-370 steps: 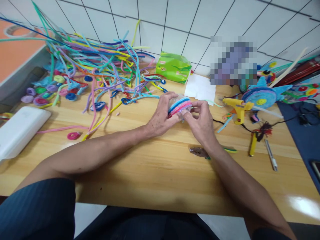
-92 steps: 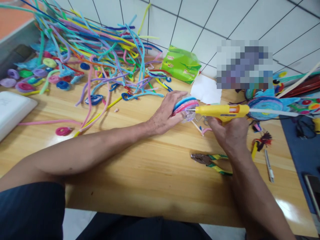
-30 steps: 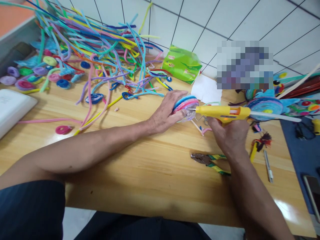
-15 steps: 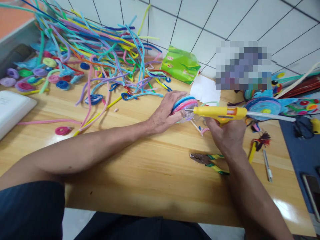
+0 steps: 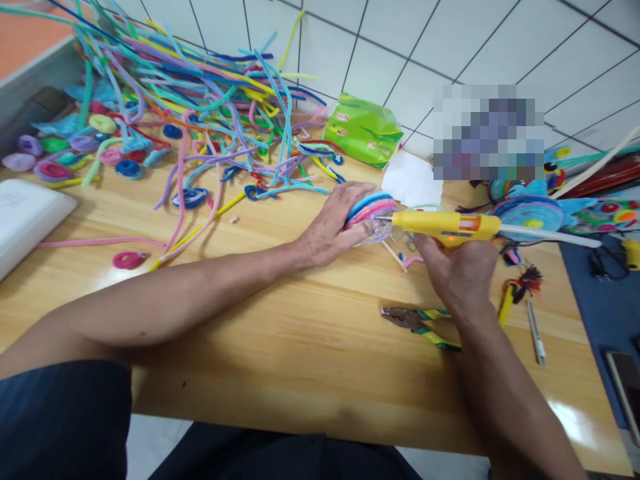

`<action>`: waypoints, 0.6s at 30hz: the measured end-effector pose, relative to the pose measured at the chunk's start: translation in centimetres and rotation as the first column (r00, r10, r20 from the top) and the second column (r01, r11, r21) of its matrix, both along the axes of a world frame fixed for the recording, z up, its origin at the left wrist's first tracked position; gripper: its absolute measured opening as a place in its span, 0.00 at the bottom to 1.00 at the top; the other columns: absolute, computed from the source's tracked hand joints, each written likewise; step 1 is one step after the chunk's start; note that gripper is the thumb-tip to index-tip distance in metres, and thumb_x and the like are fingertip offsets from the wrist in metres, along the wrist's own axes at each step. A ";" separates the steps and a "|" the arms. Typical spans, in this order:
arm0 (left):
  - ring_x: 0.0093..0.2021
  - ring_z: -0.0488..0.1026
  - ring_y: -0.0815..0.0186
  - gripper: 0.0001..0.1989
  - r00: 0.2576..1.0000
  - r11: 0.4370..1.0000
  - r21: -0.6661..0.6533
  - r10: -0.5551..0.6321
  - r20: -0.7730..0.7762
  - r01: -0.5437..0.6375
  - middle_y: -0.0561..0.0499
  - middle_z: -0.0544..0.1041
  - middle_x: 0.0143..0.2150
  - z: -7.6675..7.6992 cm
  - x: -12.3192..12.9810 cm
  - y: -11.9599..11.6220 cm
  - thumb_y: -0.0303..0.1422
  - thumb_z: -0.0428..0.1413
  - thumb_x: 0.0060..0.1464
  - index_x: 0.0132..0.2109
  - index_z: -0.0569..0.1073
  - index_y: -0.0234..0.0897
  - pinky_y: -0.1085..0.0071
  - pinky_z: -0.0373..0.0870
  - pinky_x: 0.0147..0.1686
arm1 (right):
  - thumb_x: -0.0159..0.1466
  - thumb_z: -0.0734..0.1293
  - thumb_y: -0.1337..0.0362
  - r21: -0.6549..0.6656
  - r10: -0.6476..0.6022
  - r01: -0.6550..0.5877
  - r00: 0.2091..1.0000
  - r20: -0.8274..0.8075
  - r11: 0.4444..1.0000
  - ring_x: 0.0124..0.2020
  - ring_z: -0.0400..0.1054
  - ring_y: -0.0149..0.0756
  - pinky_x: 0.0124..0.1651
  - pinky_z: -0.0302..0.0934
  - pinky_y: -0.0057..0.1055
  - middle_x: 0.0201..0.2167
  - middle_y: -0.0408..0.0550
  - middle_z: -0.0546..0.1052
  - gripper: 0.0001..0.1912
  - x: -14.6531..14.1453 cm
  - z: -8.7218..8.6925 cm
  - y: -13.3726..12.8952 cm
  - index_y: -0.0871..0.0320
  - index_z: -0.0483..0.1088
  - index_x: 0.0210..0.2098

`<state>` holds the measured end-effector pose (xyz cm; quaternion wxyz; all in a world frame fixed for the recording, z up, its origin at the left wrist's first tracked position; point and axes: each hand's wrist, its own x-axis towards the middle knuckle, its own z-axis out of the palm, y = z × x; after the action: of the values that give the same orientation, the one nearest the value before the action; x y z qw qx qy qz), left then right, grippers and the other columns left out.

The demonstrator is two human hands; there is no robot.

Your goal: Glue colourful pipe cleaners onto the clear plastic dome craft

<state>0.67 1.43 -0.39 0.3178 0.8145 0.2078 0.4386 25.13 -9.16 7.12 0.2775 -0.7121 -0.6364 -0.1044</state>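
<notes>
My left hand (image 5: 333, 223) is closed around a round piece wound from pipe cleaners (image 5: 371, 208), with blue, pink and lilac bands and a clear, shiny patch on the side facing right. My right hand (image 5: 460, 267) grips a yellow hot glue gun (image 5: 445, 227), a white glue stick (image 5: 550, 235) poking out of its rear. The gun's metal nozzle points left and meets or nearly meets the piece beside my left thumb; I cannot tell if they touch. Pliers with green and yellow handles (image 5: 420, 321) lie on the table below, partly behind my right wrist.
Tangled pipe cleaners (image 5: 210, 87) and small coiled discs (image 5: 129, 169) cover the back left. Behind my hands are a green packet (image 5: 364, 130) and white paper (image 5: 414, 179). To the right lie a blue coiled disc (image 5: 530, 217), a pen (image 5: 536, 333) and a phone (image 5: 624, 380).
The glue gun and my right hand have shifted very slightly right. My left hand still holds the coiled piece, and the whole view has moved a little.
</notes>
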 end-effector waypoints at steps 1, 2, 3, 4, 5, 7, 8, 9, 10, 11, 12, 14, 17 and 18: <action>0.77 0.68 0.46 0.34 1.000 1.000 0.000 -0.003 0.004 0.003 0.37 0.73 0.75 0.0 0.0 0.0 0.57 0.50 0.78 0.78 0.65 0.41 0.43 0.65 0.81 | 0.65 0.69 0.50 0.006 -0.002 0.002 1.000 -0.002 1.000 0.32 0.79 0.51 0.40 0.72 0.44 0.26 0.50 0.81 0.12 0.1 0.0 0.0 0.49 0.74 0.31; 0.77 0.68 0.46 0.34 1.000 1.000 0.000 -0.006 0.009 0.006 0.37 0.73 0.75 0.0 0.0 0.0 0.57 0.50 0.78 0.78 0.65 0.41 0.43 0.65 0.81 | 0.66 0.69 0.50 0.011 -0.002 0.002 1.000 -0.004 1.000 0.31 0.79 0.51 0.40 0.72 0.44 0.26 0.50 0.81 0.12 0.1 0.0 0.0 0.49 0.73 0.31; 0.77 0.68 0.46 0.33 1.000 1.000 0.000 -0.008 0.013 0.008 0.37 0.73 0.75 0.0 0.0 0.0 0.56 0.50 0.78 0.78 0.65 0.41 0.43 0.65 0.81 | 0.66 0.69 0.50 0.014 -0.001 0.002 1.000 -0.006 1.000 0.31 0.79 0.51 0.40 0.73 0.44 0.26 0.50 0.81 0.12 0.1 0.0 0.0 0.48 0.72 0.30; 0.77 0.68 0.46 0.33 1.000 1.000 0.000 -0.009 0.016 0.009 0.37 0.73 0.75 0.0 0.0 0.0 0.55 0.51 0.78 0.78 0.64 0.41 0.43 0.65 0.81 | 0.66 0.69 0.50 0.014 0.001 -0.001 1.000 -0.007 1.000 0.32 0.79 0.52 0.40 0.73 0.44 0.26 0.50 0.81 0.12 0.1 0.0 0.0 0.48 0.72 0.30; 0.77 0.68 0.46 0.33 1.000 1.000 0.001 -0.008 0.018 0.008 0.37 0.73 0.75 0.0 0.0 0.0 0.54 0.51 0.78 0.78 0.64 0.40 0.44 0.65 0.81 | 0.66 0.70 0.50 0.009 0.007 -0.007 1.000 -0.010 1.000 0.32 0.80 0.52 0.41 0.74 0.44 0.27 0.51 0.81 0.12 0.1 0.0 0.0 0.49 0.73 0.31; 0.77 0.68 0.47 0.32 1.000 1.000 0.004 -0.003 0.016 0.003 0.37 0.73 0.75 -0.1 0.0 0.0 0.53 0.52 0.78 0.77 0.64 0.40 0.44 0.64 0.81 | 0.67 0.70 0.50 -0.010 0.021 -0.022 1.000 -0.013 1.000 0.34 0.81 0.52 0.42 0.75 0.45 0.29 0.51 0.83 0.11 0.1 -0.1 0.0 0.49 0.76 0.34; 0.77 0.68 0.47 0.32 1.000 1.000 0.006 -0.002 0.015 0.001 0.37 0.73 0.75 -0.1 0.0 0.0 0.52 0.53 0.77 0.77 0.64 0.40 0.44 0.64 0.81 | 0.67 0.71 0.50 -0.020 0.023 -0.024 1.000 -0.010 1.000 0.35 0.81 0.52 0.43 0.76 0.45 0.30 0.51 0.84 0.11 0.1 -0.2 0.0 0.50 0.77 0.36; 0.77 0.68 0.47 0.32 1.000 1.000 0.006 -0.001 0.014 0.001 0.37 0.73 0.75 -0.1 0.0 0.0 0.52 0.53 0.77 0.77 0.64 0.40 0.45 0.64 0.81 | 0.67 0.71 0.50 -0.025 0.020 -0.020 1.000 -0.003 0.999 0.36 0.82 0.53 0.43 0.76 0.45 0.31 0.52 0.84 0.11 0.1 -0.3 0.0 0.50 0.78 0.36; 0.77 0.68 0.47 0.32 1.000 1.000 0.004 -0.001 0.015 0.001 0.37 0.73 0.75 -0.1 0.0 0.0 0.52 0.54 0.77 0.77 0.65 0.40 0.45 0.64 0.81 | 0.67 0.71 0.50 -0.025 0.014 -0.014 1.000 0.006 1.000 0.36 0.82 0.53 0.43 0.76 0.45 0.30 0.52 0.84 0.11 0.2 -0.3 0.0 0.50 0.77 0.36; 0.77 0.68 0.47 0.32 1.000 1.000 0.000 -0.003 0.017 0.003 0.37 0.73 0.75 -0.1 0.0 0.1 0.52 0.53 0.77 0.77 0.64 0.40 0.45 0.64 0.81 | 0.67 0.71 0.51 -0.017 0.006 -0.006 1.000 0.014 1.000 0.35 0.81 0.53 0.42 0.76 0.44 0.30 0.51 0.83 0.11 0.3 -0.4 0.0 0.50 0.77 0.35; 0.77 0.68 0.47 0.32 1.000 1.000 -0.005 -0.007 0.019 0.008 0.37 0.73 0.75 -0.1 0.0 0.1 0.52 0.53 0.77 0.77 0.64 0.40 0.45 0.63 0.81 | 0.66 0.70 0.51 -0.005 0.002 -0.002 1.000 0.018 1.000 0.34 0.81 0.52 0.41 0.75 0.44 0.29 0.51 0.83 0.11 0.4 -0.4 0.1 0.50 0.76 0.34; 0.77 0.68 0.47 0.33 1.000 1.000 -0.008 -0.016 0.025 0.016 0.37 0.73 0.75 -0.1 0.0 0.1 0.53 0.52 0.77 0.78 0.64 0.41 0.46 0.63 0.81 | 0.66 0.70 0.51 0.019 0.009 -0.009 1.000 0.015 1.000 0.32 0.80 0.51 0.39 0.74 0.43 0.27 0.51 0.82 0.11 0.6 -0.5 0.1 0.50 0.75 0.32; 0.77 0.68 0.48 0.33 1.000 1.000 -0.008 -0.012 0.027 0.012 0.37 0.73 0.76 -0.1 0.0 0.0 0.54 0.52 0.78 0.77 0.64 0.40 0.47 0.63 0.81 | 0.66 0.70 0.49 0.016 0.033 -0.033 0.999 0.010 0.999 0.31 0.79 0.49 0.38 0.74 0.42 0.26 0.49 0.81 0.12 0.7 -0.5 0.2 0.49 0.74 0.32; 0.77 0.68 0.48 0.33 1.000 1.000 -0.008 -0.007 0.024 0.007 0.37 0.73 0.76 -0.1 0.0 0.0 0.54 0.52 0.78 0.77 0.64 0.40 0.47 0.63 0.81 | 0.66 0.70 0.49 0.011 0.035 -0.035 0.999 0.010 0.999 0.31 0.79 0.49 0.38 0.73 0.41 0.26 0.49 0.81 0.13 0.6 -0.5 0.2 0.49 0.73 0.31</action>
<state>0.72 1.45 -0.47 0.3250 0.8087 0.2029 0.4463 25.78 -8.97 6.59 0.2800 -0.6988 -0.6495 -0.1066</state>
